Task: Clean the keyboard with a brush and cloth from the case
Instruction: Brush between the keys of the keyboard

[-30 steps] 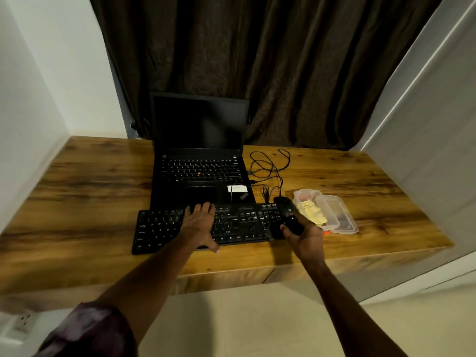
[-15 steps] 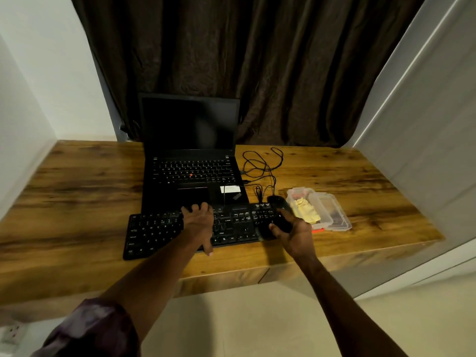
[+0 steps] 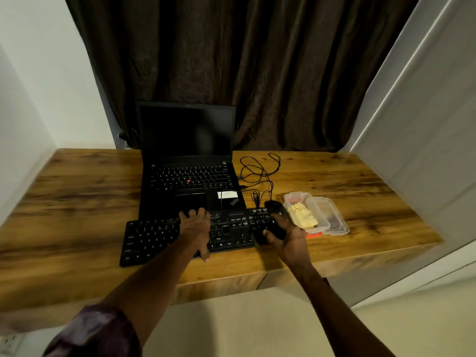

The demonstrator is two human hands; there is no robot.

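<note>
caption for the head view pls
Left hand rests on the keyboard while the right hand grips a dark object at its right end, beside the clear case.

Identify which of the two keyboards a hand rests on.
The separate flat black keyboard at the front of the wooden desk, under the left hand; the black laptop's built-in keyboard behind lies untouched.

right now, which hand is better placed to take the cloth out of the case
Right. The right hand is beside the case holding the cloth, though it grips a dark object; the left hand rests on the keyboard.
</note>
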